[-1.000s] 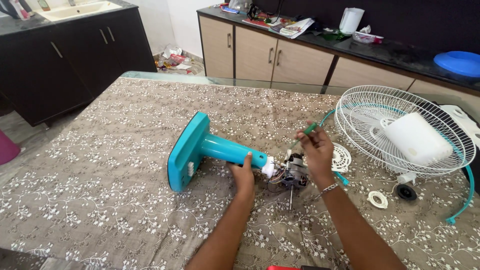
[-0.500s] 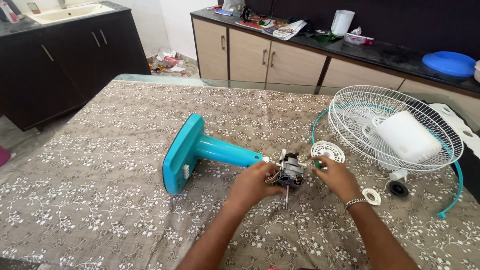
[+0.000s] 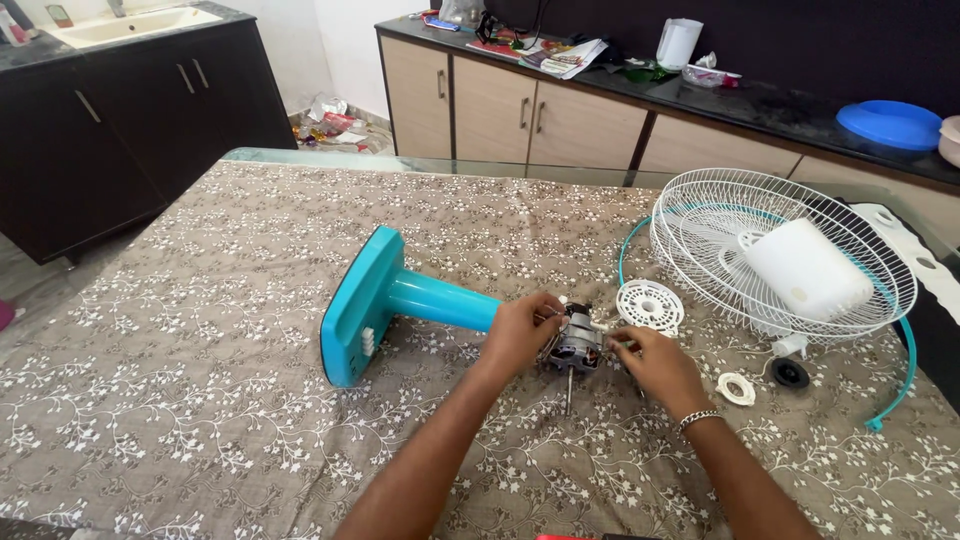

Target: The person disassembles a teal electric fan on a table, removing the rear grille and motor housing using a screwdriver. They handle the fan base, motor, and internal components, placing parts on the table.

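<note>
A teal fan stand (image 3: 400, 298) lies on its side on the cloth-covered table (image 3: 200, 330), base to the left. At its right end sits the bare fan motor (image 3: 574, 345), with wires showing and its shaft pointing toward me. My left hand (image 3: 520, 332) grips the motor's left side where it joins the stand. My right hand (image 3: 652, 362) closes its fingers on the motor's right side. The green-handled screwdriver from earlier is not clearly visible now.
Right of the hands lie a white round vented disc (image 3: 650, 305), a white ring (image 3: 737, 388) and a black cap (image 3: 790, 373). Further right, a white wire grille (image 3: 720, 215) holds a white motor cover (image 3: 805, 270), with a teal rim ring (image 3: 897, 385) beneath. Cabinets stand beyond the table.
My right hand came down from holding the screwdriver above the motor and now grips the motor's right side. My left hand slid from the stand's neck onto the motor.
</note>
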